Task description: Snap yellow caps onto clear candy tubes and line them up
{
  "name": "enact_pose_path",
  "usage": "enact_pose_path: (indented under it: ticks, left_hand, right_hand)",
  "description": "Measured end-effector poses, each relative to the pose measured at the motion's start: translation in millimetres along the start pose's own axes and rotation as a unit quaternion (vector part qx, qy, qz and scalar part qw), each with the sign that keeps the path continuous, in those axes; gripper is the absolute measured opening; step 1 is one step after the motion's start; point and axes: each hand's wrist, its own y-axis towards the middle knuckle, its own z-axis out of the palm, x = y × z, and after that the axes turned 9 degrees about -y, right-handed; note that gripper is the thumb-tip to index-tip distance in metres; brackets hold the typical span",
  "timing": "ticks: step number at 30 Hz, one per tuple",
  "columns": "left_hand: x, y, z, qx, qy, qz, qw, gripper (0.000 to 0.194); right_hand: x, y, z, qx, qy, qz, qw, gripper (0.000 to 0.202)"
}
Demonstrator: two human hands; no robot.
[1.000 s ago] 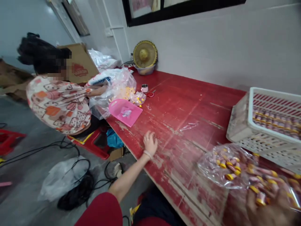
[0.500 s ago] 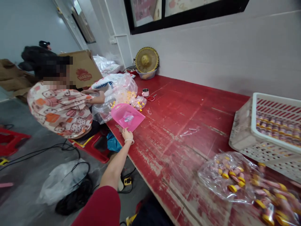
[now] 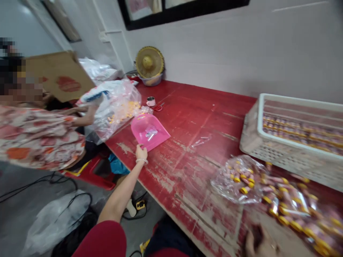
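Note:
My left hand (image 3: 141, 152) is closed on the near edge of a pink dustpan-shaped plastic tray (image 3: 158, 141), which rests tilted at the table's left edge. In it lies a small clear plastic packet (image 3: 151, 134) with a printed mark. At the bottom right, my right hand (image 3: 261, 242) is low over the red table (image 3: 187, 171), blurred and partly cut off by the frame. Its thumb and fingers are apart, with nothing visible between them. Nearest to it are loose pink tubes with yellow caps (image 3: 292, 200) and a clear bag (image 3: 233, 178) of the same tubes.
A white plastic basket (image 3: 250, 142) with rows of tubes stands at the right. Farther back are a pink cup (image 3: 150, 101), red scissors (image 3: 159, 107) and a straw hat (image 3: 149, 62). A co-worker (image 3: 40, 139) sits at the left beside plastic bags (image 3: 118, 103) and a cardboard box (image 3: 61, 76).
The view has swung right and my right hand has come into sight at the bottom. My left hand still grips the pink tray, now tilted more. The co-worker's arm has shifted over the bags.

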Motion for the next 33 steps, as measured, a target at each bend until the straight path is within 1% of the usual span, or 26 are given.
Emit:
enact_pose_path:
  ticks: [1,3,6,11,15,18,20,23,25,27,30,33]
  left_hand:
    - [-7,-6,5.1,0.010,-0.009,0.001,1.000,0.032]
    - [-20,-19,16.1,0.036,-0.032,0.009,0.999,0.033]
    - [-37,-45,33.8,0.076,-0.072,0.020,0.994,0.037]
    - [-63,-106,68.0,0.150,-0.131,0.039,0.979,0.038]
    - [-86,-155,91.7,0.227,-0.204,0.041,0.951,0.039]
    - [-96,-179,103.6,0.266,-0.219,0.051,0.938,0.038]
    - [-98,-185,109.1,0.278,-0.210,0.063,0.935,0.037]
    - [-94,-180,113.1,0.261,-0.193,0.087,0.942,0.035]
    - [-89,-165,112.1,0.235,-0.184,0.095,0.950,0.034]
    - [-83,-143,107.0,0.209,-0.171,0.096,0.958,0.034]
    - [-71,-97,89.0,0.165,-0.144,0.094,0.971,0.034]
    - [-55,-51,57.3,0.113,-0.111,0.073,0.985,0.034]
  right_hand:
    - [4,-1,-4,-0.003,-0.031,0.012,0.999,0.061]
    - [14,-2,-10,-0.022,-0.065,0.014,0.998,0.057]
    - [24,-3,-12,-0.055,-0.080,-0.002,0.995,0.054]
    - [24,-4,-11,-0.065,-0.083,-0.009,0.994,0.051]
    - [24,-3,-12,-0.046,-0.082,-0.019,0.995,0.046]
    - [25,-2,-11,-0.049,-0.079,-0.020,0.995,0.045]
    - [25,-2,-12,-0.054,-0.080,-0.017,0.995,0.045]
    - [27,-2,-14,-0.047,-0.081,-0.014,0.996,0.044]
    - [28,-2,-17,-0.040,-0.080,-0.012,0.996,0.044]
    - [29,-3,-20,-0.035,-0.078,-0.007,0.996,0.045]
    - [28,-4,-21,-0.034,-0.067,0.008,0.997,0.047]
    - [24,-3,-18,-0.020,-0.045,0.013,0.999,0.052]
